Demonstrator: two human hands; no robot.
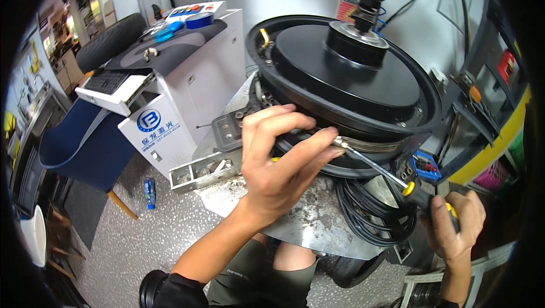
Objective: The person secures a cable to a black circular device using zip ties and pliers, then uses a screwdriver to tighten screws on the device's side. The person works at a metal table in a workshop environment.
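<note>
In front of me a black wheel rim [267,101] with a broad round hub cover [318,58] lies tilted on its side. My right hand [457,226] is wrapped round the black and yellow handle of a screwdriver [372,164], its shaft pointing up and left toward the rim's side. At the shaft's far end, my left hand [278,160] pinches around a small bright metal fitting [339,142] against the rim. A thin metal band [374,147] runs along the rim's side to the right of that fitting. The screwdriver's very tip is hidden.
A coil of black cable [369,217] hangs below the wheel over a stained metal plate [309,211]. Left of it is an open metal tray [201,174] with small parts. A white machine cabinet [210,64], a blue chair [85,149] and a blue bottle [149,193] stand to the left.
</note>
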